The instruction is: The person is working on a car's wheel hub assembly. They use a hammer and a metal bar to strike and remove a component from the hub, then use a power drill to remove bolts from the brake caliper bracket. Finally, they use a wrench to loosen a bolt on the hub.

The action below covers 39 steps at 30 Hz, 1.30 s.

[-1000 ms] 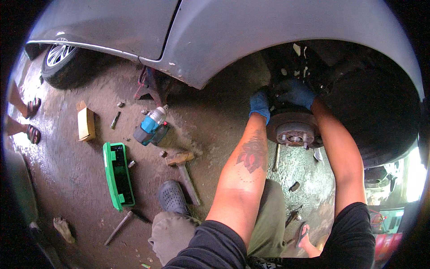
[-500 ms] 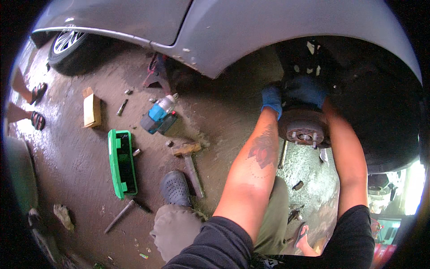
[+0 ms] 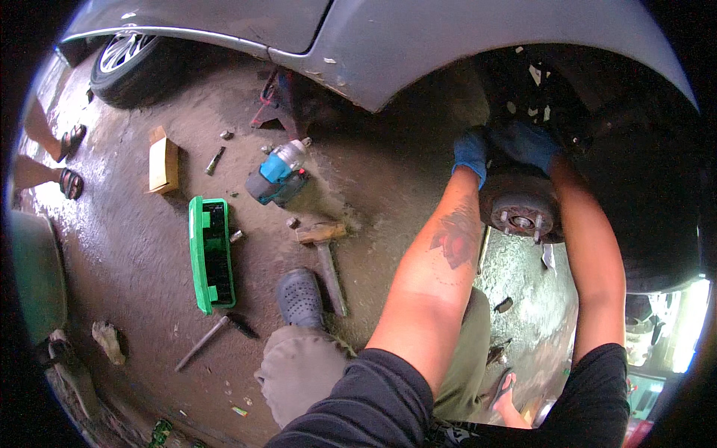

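Both my arms reach into the dark wheel arch of a grey car [image 3: 441, 45]. My left hand [image 3: 470, 155], in a blue glove, is behind the upper left edge of the rusty wheel hub [image 3: 523, 216], which has bare studs. Beside it my right hand [image 3: 527, 143], also gloved in blue, lies across the top behind the hub. The fingers of both hands are lost in shadow, and whatever they touch is hidden. Above them a dark suspension part [image 3: 539, 93] with pale patches rises into the arch.
Left on the wet floor lie a blue impact wrench [image 3: 278, 175], a hammer [image 3: 326, 261], a green toolbox [image 3: 200, 257], a cardboard box [image 3: 163, 166] and a metal bar [image 3: 203, 342]. A jack stand [image 3: 280, 104] is under the car. Another person's sandalled feet [image 3: 71, 175] are at far left.
The whole view has shifted, so the floor things and the hub appear slightly farther right and higher. Both gloved hands remain behind the hub, and the right one shows more clearly.
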Each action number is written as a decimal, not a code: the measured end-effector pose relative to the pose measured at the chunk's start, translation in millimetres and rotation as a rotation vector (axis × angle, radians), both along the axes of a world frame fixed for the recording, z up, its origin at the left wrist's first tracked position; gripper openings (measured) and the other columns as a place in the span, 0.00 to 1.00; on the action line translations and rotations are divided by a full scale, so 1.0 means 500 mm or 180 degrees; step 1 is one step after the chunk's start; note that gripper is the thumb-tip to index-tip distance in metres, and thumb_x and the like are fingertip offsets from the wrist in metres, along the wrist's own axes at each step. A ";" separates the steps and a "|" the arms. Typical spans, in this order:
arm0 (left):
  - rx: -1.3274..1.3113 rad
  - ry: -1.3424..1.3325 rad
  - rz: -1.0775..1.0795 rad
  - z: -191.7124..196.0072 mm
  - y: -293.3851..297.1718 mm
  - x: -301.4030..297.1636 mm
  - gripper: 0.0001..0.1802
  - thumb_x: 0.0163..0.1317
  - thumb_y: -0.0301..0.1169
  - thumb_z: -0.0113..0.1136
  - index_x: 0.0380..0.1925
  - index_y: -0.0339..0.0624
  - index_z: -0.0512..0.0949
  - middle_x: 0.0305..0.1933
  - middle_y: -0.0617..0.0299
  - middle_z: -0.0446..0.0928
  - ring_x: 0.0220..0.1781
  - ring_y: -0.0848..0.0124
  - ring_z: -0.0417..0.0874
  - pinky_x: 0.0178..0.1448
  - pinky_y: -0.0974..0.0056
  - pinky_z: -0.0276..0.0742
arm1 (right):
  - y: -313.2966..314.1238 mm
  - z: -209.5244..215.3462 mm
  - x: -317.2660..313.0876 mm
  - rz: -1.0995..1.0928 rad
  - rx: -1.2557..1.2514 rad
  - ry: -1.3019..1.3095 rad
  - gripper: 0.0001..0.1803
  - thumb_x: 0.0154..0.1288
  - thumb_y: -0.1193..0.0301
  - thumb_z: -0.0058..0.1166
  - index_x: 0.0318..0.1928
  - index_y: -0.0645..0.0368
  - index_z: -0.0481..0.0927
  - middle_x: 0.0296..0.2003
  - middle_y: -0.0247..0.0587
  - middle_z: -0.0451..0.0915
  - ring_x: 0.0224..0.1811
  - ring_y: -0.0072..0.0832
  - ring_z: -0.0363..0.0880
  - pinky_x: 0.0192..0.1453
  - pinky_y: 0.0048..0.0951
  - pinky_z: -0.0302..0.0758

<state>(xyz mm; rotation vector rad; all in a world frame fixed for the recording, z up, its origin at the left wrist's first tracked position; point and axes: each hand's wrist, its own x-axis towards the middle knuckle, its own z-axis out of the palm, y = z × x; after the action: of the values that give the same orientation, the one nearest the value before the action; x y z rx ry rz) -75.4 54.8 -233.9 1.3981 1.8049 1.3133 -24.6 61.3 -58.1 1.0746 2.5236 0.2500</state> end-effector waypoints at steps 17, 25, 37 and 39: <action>0.0001 -0.0486 0.0850 -0.030 0.091 0.067 0.15 0.62 0.30 0.49 0.37 0.37 0.84 0.45 0.39 0.81 0.48 0.45 0.82 0.50 0.52 0.80 | 0.021 0.005 -0.012 0.0380 -0.0221 0.0075 0.19 0.67 0.59 0.50 0.47 0.61 0.81 0.44 0.59 0.81 0.47 0.52 0.80 0.50 0.47 0.75; -0.0227 -0.3504 0.0839 0.024 0.114 0.101 0.15 0.61 0.32 0.52 0.39 0.33 0.82 0.46 0.36 0.80 0.51 0.43 0.81 0.51 0.50 0.79 | 0.094 -0.004 0.079 0.0159 0.0378 -0.0474 0.18 0.68 0.60 0.51 0.45 0.64 0.79 0.41 0.62 0.81 0.45 0.56 0.80 0.45 0.48 0.75; -0.0321 0.0348 -0.1311 0.011 0.035 -0.064 0.22 0.64 0.43 0.49 0.49 0.42 0.81 0.53 0.47 0.81 0.56 0.48 0.80 0.55 0.49 0.78 | 0.197 -0.087 0.118 0.1360 0.0674 -0.0833 0.15 0.70 0.71 0.42 0.48 0.66 0.78 0.40 0.59 0.78 0.44 0.55 0.76 0.48 0.50 0.73; -0.0670 0.1403 -0.2462 0.023 -0.041 -0.109 0.23 0.59 0.45 0.54 0.49 0.46 0.82 0.51 0.49 0.81 0.52 0.47 0.81 0.55 0.46 0.77 | 0.127 -0.052 0.084 0.1005 0.0695 -0.0604 0.16 0.72 0.68 0.42 0.49 0.65 0.78 0.42 0.58 0.79 0.46 0.54 0.77 0.50 0.49 0.73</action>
<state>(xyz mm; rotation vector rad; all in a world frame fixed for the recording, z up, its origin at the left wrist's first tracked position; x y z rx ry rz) -130.0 34.4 -222.4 2.0688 1.3315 0.4279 17.2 124.6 -83.9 0.6807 2.5226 0.6942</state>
